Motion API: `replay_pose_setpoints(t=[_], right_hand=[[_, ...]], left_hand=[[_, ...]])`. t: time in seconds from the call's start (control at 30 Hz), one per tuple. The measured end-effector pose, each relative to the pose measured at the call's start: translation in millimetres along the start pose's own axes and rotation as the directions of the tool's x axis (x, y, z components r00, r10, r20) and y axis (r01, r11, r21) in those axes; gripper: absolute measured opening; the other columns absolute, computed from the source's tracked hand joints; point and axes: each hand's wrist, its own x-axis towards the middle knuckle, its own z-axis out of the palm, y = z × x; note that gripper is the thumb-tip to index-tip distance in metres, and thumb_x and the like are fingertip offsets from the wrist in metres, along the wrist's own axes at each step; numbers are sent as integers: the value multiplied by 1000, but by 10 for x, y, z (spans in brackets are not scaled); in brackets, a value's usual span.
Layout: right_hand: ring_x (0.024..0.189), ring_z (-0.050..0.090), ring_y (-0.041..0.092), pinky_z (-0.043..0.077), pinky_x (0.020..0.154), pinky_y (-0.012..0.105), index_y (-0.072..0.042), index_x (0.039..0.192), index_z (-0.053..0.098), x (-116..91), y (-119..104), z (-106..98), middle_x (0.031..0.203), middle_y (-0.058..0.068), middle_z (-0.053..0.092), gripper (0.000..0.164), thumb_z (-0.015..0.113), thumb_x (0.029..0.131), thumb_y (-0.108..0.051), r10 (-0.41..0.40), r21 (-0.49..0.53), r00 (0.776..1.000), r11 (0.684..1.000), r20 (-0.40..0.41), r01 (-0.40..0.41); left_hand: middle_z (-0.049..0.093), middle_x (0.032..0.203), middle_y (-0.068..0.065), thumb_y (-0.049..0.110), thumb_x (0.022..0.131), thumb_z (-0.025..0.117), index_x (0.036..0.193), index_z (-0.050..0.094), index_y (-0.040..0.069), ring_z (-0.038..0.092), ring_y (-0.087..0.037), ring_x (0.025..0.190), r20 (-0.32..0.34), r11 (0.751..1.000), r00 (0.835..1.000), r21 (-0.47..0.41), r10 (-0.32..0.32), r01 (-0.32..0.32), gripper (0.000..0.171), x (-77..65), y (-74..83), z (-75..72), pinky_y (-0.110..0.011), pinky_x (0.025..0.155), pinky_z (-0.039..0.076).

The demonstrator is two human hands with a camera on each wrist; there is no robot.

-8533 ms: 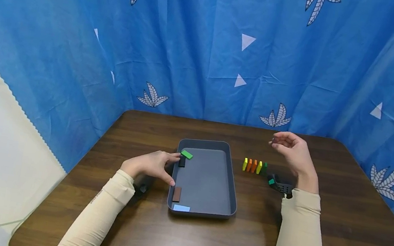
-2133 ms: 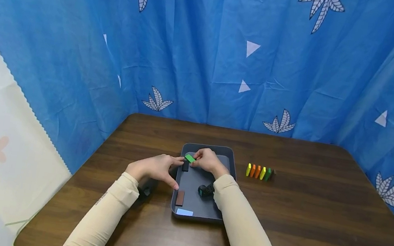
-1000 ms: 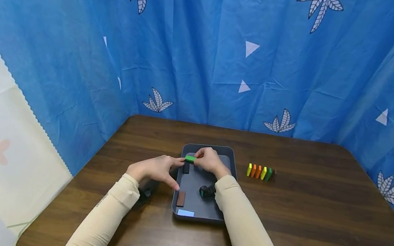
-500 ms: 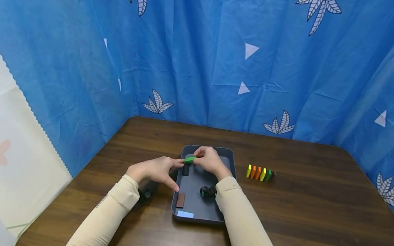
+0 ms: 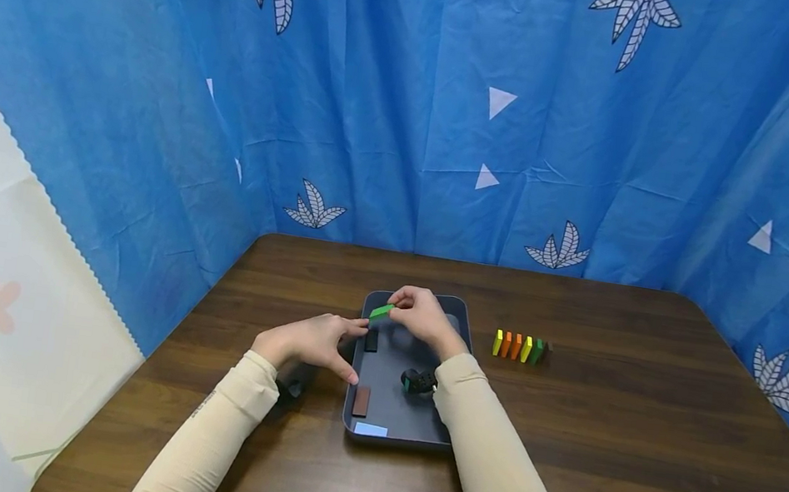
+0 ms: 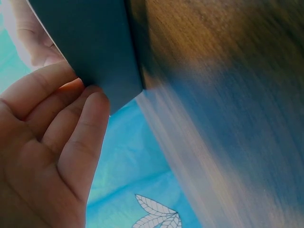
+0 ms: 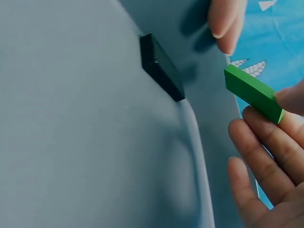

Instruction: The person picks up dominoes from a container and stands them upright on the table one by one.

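My right hand (image 5: 424, 317) pinches a bright green domino-like block (image 7: 254, 92) between thumb and fingers, tilted above the far left corner of a grey tray (image 5: 389, 359). Directly below, a black block (image 7: 161, 66) lies against the tray's left wall. My left hand (image 5: 311, 340) has its fingertips at the left rim, the thumb spread toward the near end. In the left wrist view, its fingers (image 6: 88, 128) touch the tray's outer wall. Near that thumb lie a brown block (image 5: 361, 401) and a light blue block (image 5: 371, 429), both inside the tray.
Right of the tray, several blocks stand in a row on the wooden table (image 5: 643, 415): yellow block (image 5: 498, 343), two orange, another yellow, dark green block (image 5: 537, 351) and a dark brown one (image 5: 549, 348). A blue curtain (image 5: 415, 98) hangs behind the table.
My right hand came from beyond the row into the tray, gripped the green block by the black one, turned it and lifted it. A dark brown block now ends the row. My left hand stayed.
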Motion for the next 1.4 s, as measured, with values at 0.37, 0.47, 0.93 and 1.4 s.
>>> replay_pose_setpoints(t=[0.37,0.47,0.93,1.4], right_hand=[[97,68,35,55,83,33,2,113,69,16,-44,-95,102,15,72,22,63,95,-8,12,60,999,998,-51,-9],[103,68,32,55,89,38,1,117,69,4,-66,-134,108,15,72,25,62,97,-10,4,73,998,997,-69,1],[113,65,29,52,103,44,2,129,64,-122,-354,-407,126,25,65,31,58,101,-9,-98,270,989,955,-109,124],[99,66,22,56,93,30,6,120,65,-280,-578,-634,112,26,66,25,61,99,-7,-142,272,980,946,-140,176]], left_hand=[[33,163,-10,41,78,85,150,44,1,43,-31,144,-1,1000,1000,-18,1,-1,92,8,-7,3,-50,113,41],[33,163,-10,42,77,86,149,45,1,43,-31,144,-6,1000,1000,-14,-2,2,93,13,-8,12,-50,114,41],[33,163,-8,44,76,86,150,45,2,42,-31,145,-14,1000,1000,-28,-10,9,94,19,-1,42,-50,115,40],[32,164,-9,41,77,86,150,43,1,42,-31,145,-13,1000,1000,-29,6,-7,94,1,-21,27,-49,114,40]])
